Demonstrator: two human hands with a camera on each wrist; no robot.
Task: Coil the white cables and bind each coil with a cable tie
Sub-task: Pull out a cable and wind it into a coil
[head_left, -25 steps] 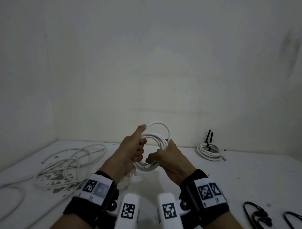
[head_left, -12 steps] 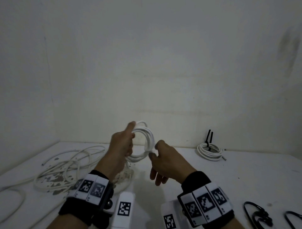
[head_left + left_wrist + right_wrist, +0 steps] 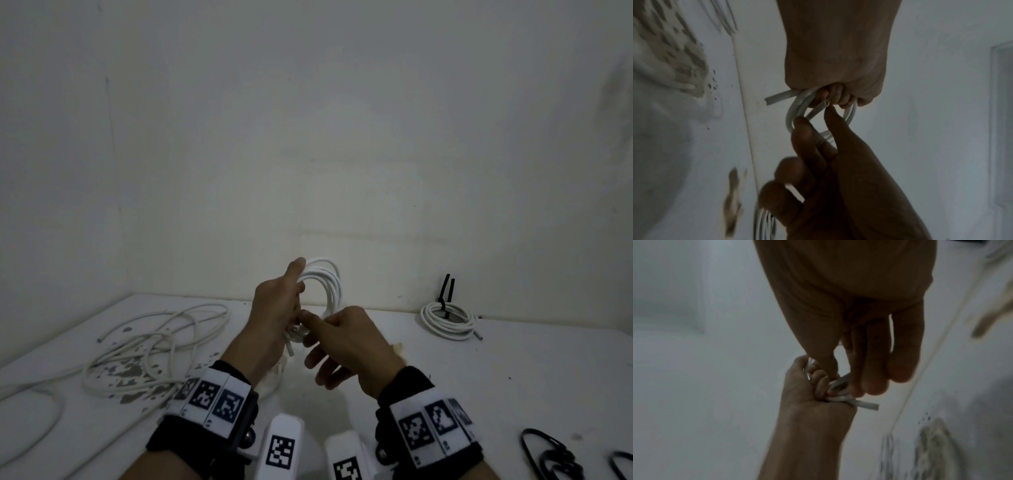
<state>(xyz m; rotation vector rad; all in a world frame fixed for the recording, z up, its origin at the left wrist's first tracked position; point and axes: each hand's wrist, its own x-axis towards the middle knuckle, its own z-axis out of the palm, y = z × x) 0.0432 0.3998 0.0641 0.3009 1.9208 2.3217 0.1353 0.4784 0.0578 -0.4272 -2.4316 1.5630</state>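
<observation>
A small coil of white cable [image 3: 327,284] stands upright above the table, gripped on its left side in my left hand [image 3: 295,308], thumb up along the top loops. My right hand [image 3: 308,322] meets it at the coil's lower edge. There thumb and forefinger pinch a loose cable end [image 3: 840,381] against the strands, while the other fingers [image 3: 900,366] stay straight. In the left wrist view the left hand [image 3: 835,97] is curled round the coil [image 3: 792,116], and a second cut end [image 3: 778,98] pokes out to the left.
Loose white cables [image 3: 154,342] sprawl over the stained left part of the white table [image 3: 513,370]. A bound white coil [image 3: 448,322] with a black tie lies at the back right. Black cable ties [image 3: 551,459] lie at the near right edge. Walls close the back and left.
The coil has turned more edge-on in my left hand. My right hand let go of the coil's right side and came to its lower edge, pinching there.
</observation>
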